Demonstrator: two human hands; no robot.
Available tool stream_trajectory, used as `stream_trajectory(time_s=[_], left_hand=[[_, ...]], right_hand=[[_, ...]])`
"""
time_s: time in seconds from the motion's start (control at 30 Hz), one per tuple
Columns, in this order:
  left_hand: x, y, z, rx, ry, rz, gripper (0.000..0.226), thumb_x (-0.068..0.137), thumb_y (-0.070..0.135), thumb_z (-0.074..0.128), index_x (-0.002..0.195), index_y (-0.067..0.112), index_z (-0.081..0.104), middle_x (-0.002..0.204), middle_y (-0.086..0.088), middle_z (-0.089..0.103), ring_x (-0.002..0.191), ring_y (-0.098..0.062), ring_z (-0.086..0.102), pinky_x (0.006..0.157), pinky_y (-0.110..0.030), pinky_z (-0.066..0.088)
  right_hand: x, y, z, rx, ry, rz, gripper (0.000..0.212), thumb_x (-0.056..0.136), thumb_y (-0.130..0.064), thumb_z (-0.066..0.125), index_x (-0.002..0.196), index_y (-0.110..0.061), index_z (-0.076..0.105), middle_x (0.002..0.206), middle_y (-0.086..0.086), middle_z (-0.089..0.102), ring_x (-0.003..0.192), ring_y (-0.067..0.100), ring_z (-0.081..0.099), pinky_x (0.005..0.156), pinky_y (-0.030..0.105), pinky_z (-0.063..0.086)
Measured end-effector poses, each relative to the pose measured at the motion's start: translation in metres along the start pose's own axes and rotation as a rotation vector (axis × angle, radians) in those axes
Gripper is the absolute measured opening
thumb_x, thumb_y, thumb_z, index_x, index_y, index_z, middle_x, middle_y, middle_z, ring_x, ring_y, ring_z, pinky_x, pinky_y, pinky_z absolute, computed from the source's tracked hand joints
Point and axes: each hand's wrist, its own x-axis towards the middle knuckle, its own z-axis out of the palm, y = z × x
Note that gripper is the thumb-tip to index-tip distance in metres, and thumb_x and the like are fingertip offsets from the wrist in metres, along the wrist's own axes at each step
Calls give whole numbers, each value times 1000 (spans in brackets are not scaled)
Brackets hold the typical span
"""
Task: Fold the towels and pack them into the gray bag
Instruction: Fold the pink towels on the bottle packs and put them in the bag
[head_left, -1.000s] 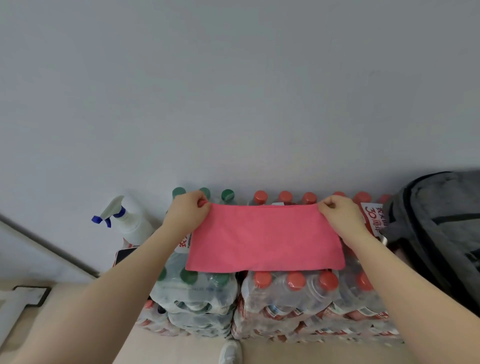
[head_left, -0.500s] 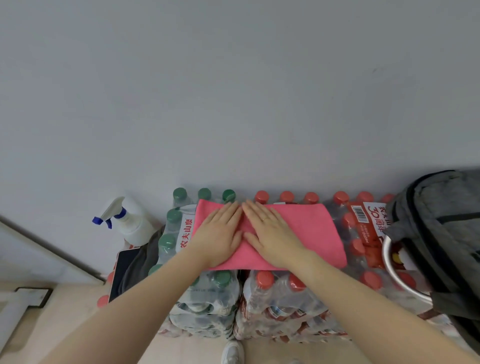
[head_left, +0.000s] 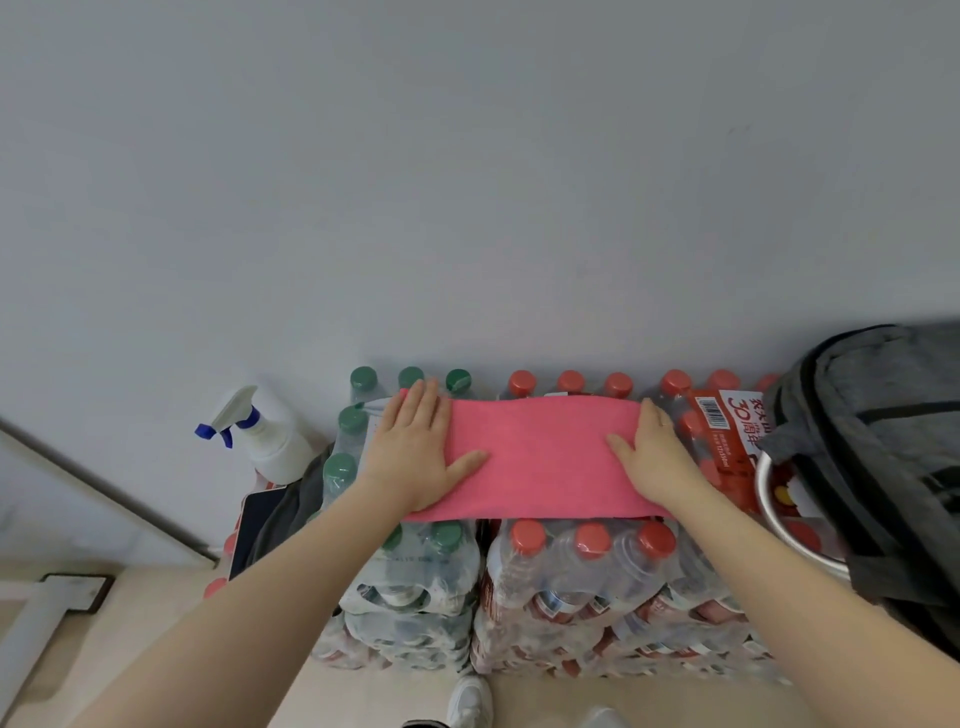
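1. On the pink towel (head_left: 540, 457), the left hand (head_left: 415, 452) lies flat at its left end, fingers straight, thumb spread, gripping nothing.
2. At the towel's right end the right hand (head_left: 652, 457) presses flat likewise.
3. Both forearms reach forward, palms down.
4. Under the towel sit shrink-wrapped bottle packs (head_left: 571, 582).
5. Right of the towel stands the gray bag (head_left: 883, 441).

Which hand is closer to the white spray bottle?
Left. The left hand presses the pink towel's end nearest the spray bottle; the right hand presses the far end, nearer the gray bag.
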Motion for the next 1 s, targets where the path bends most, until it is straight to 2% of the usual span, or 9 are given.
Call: stream_trajectory(time_s=[0.13,0.23,0.33,0.4,0.57,0.63,0.77,0.93,1.0], left_hand=[[6,39,-4,-60,-31,262,87,81,72,9,148,18,0,157,-2,-7,145,-17,-6,116,-33,-5],[13,63,2,-74,-39,378,95,69,72,-1,148,20,0,157,-1,-4,145,-16,-4,118,-33,-2],[20,76,8,-65,-39,393,99,64,72,-7,148,20,0,157,-2,-2,145,-16,-3,118,-33,-3],[23,81,8,-52,-34,392,100,63,72,-7,148,20,-1,157,-2,-2,145,-16,-3,117,-33,-5],[35,101,8,-84,-39,381,107,58,77,-3,148,19,-2,157,-3,-2,145,-18,-1,116,-34,-5],[39,114,10,-80,-57,367,109,59,81,2,148,18,-3,157,-3,-4,145,-19,-3,116,-35,-6],[47,118,7,-112,-122,383,98,78,75,33,148,16,-2,157,-3,-6,145,-19,-5,117,-35,-5],[41,71,-5,-234,-11,398,84,80,60,18,148,12,9,157,-7,5,145,-18,4,116,-28,0],[36,49,-6,-238,14,322,79,81,54,16,147,10,12,156,-7,10,144,-19,9,117,-30,5]], right_hand=[[-3,0,-11,47,85,140,59,92,-23,53,137,3,26,136,22,42,122,36,46,96,42,41],[-4,2,-15,428,36,253,40,89,-17,55,123,3,46,117,19,55,104,34,55,87,42,48],[-11,1,-27,739,-69,275,22,89,-12,57,107,0,56,93,14,62,79,25,59,65,33,48],[-12,3,-33,689,-49,210,16,89,-12,58,102,-3,58,92,14,62,77,25,58,64,31,46],[-3,15,-51,310,163,88,26,91,-19,53,102,3,59,105,21,61,100,36,56,85,42,44],[-4,16,-59,172,171,53,27,93,-20,49,102,4,58,106,22,61,99,35,56,81,39,42],[-13,-6,-63,-19,187,-64,20,94,-15,42,76,-10,50,88,12,59,89,32,55,68,31,33],[-17,-42,-40,-113,131,-225,7,86,-12,44,88,-11,51,96,16,60,91,32,57,70,33,40],[-15,-50,-25,-191,106,-230,21,86,-17,45,105,-8,51,111,17,58,102,35,57,79,37,45]])
